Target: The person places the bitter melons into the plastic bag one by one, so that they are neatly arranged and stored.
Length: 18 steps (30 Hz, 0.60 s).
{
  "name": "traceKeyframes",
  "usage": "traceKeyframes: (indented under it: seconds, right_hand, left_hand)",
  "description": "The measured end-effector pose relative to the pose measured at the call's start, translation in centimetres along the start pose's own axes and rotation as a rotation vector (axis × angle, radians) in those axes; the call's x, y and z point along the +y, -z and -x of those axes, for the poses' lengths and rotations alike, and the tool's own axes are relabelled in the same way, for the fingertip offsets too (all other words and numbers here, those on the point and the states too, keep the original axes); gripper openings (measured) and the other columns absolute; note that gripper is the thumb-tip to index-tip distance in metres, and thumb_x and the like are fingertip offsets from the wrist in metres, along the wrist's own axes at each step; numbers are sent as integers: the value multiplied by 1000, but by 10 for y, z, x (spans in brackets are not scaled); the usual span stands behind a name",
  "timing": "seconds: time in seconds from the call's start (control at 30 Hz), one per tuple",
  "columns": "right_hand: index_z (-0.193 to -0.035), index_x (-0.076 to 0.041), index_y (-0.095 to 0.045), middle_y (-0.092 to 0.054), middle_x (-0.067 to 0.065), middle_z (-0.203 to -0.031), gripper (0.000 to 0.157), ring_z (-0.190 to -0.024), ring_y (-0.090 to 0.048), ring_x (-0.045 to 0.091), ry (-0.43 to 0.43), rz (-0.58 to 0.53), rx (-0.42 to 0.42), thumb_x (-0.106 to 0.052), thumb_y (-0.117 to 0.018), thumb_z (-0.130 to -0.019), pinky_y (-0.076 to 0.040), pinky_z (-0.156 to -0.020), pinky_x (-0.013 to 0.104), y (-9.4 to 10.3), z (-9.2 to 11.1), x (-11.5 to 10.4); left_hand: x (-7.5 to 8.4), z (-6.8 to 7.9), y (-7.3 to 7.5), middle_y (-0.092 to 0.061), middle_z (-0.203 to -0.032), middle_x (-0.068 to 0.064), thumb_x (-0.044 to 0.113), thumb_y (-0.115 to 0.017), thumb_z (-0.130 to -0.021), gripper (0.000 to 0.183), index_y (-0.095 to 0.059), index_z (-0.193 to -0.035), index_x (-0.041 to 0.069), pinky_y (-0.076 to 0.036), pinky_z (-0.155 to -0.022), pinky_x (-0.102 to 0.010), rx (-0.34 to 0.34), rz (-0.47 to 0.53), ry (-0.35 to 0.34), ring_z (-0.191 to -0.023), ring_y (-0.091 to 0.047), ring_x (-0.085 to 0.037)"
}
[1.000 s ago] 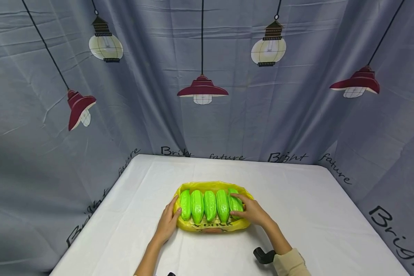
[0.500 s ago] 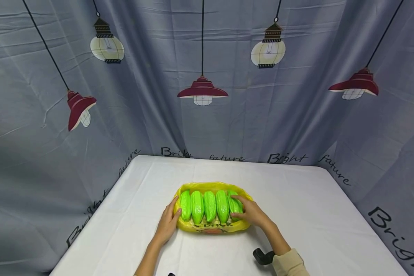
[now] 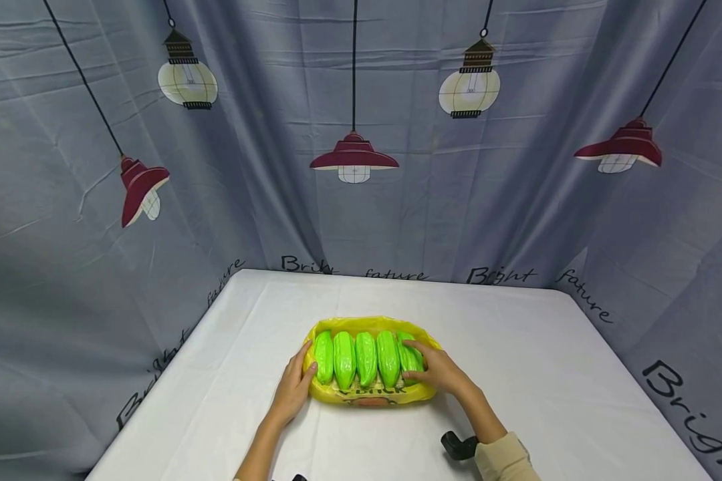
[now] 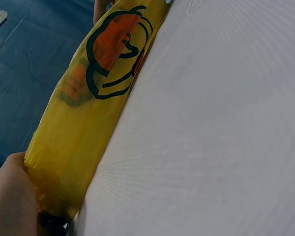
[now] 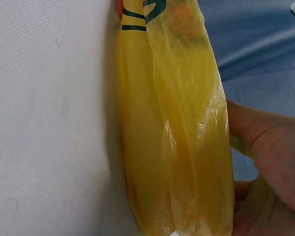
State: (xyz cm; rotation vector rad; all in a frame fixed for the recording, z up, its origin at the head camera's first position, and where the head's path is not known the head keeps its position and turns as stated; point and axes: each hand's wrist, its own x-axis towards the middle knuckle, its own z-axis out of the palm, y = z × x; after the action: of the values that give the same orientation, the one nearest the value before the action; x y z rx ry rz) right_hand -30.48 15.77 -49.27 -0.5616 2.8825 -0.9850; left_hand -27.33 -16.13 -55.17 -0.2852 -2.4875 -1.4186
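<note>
A yellow plastic bag (image 3: 370, 396), printed with a cartoon and lettering, lies opened out into an oval on the table. Inside it, several glossy ridged green gourd-like pieces (image 3: 366, 361) stand side by side in a row. My left hand (image 3: 290, 386) holds the bag's left rim, its thumb at the edge near the leftmost piece. Reaching over the right rim, my right hand (image 3: 439, 369) has its thumb and fingertips around the rightmost green piece (image 3: 410, 357). In the wrist views the bag's side wall (image 4: 83, 128) hides the pieces and most fingertips.
A white cloth covers the table (image 3: 517, 354). Beneath the right forearm is a black wrist-camera mount (image 3: 459, 446); a small black tip shows at the bottom edge. A grey-blue curtain (image 3: 361, 220) with printed lamps and words hangs around the table.
The rightmost green piece and the right-hand fingers around it have shifted slightly within the bag since one second ago. Over the last half second hardly anything moves; the left hand stays put.
</note>
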Motion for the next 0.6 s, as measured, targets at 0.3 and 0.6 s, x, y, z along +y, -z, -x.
traceKeyframes:
  seconds: [0.3,0.6]
  right_hand:
    - [-136,-14,-45,-48,18,-132,70,-119,-44,42,-38,-15,-17,-33,-75,-77,-36,-94,58,4,3,1]
    - [-142,-7,-34,-49,26,-127,76,-113,-48,43,-72,3,-26,-35,-70,-81,-41,-90,56,17,9,-10]
  left_hand:
    - [1,0,-2,-37,-138,-21,35,-42,-99,52,-29,-146,17,-25,-100,-59,-11,4,5,-127,-33,-41]
    - [1,0,-3,-34,-142,-21,35,-41,-99,53,-26,-147,18,-23,-103,-58,-11,14,10,-129,-30,-40]
